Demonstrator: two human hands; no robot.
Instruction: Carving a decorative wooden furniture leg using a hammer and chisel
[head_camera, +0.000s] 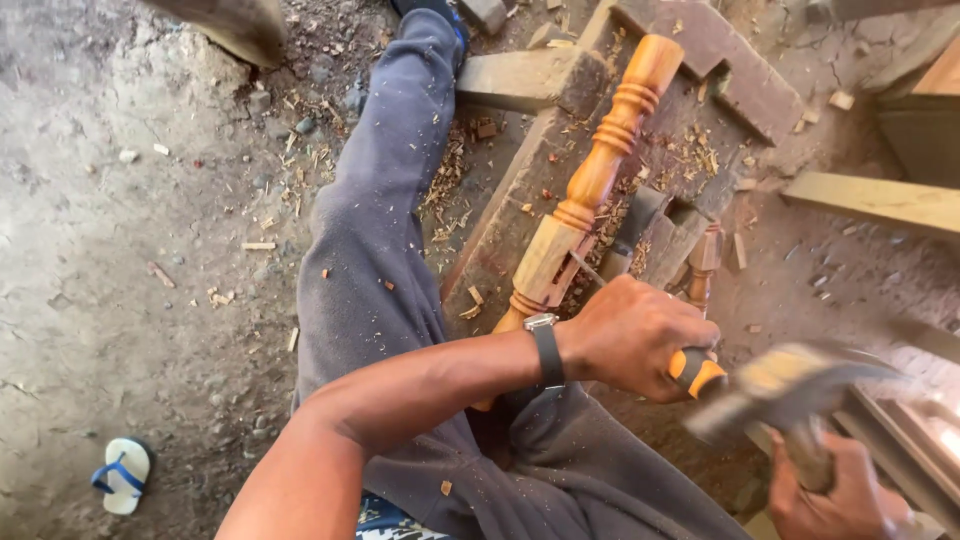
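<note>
Left hand (630, 335): grip closed tight round a chisel (690, 370), orange-and-black handle end poking out at 4 o'clock of the fist. Blade runs up toward 11 o'clock, tip at the notch in the square block of the spindle (590, 185). Fist sits low on the handle, probably to steer the edge while leaving the butt free to strike.

Right hand (825, 490): grip closed on a hammer (790, 385) handle, at 5 o'clock of the left. Head is motion-blurred, just beside the chisel butt; can't tell if touching.

Spindle: turned, varnished orange wood, lying diagonally from 7 to 1 o'clock across a rough timber frame (520, 200) on the ground. Looks wedged between the frame's members so it won't roll.

Outward: leg in grey trousers (375, 250) stretched along the frame at 10 o'clock, likely bracing it. Wristwatch (543, 345) on left wrist. Shavings scattered around. Blue-and-white sandal (122, 475) on the dirt floor (120, 250) at 8 o'clock, well apart.
</note>
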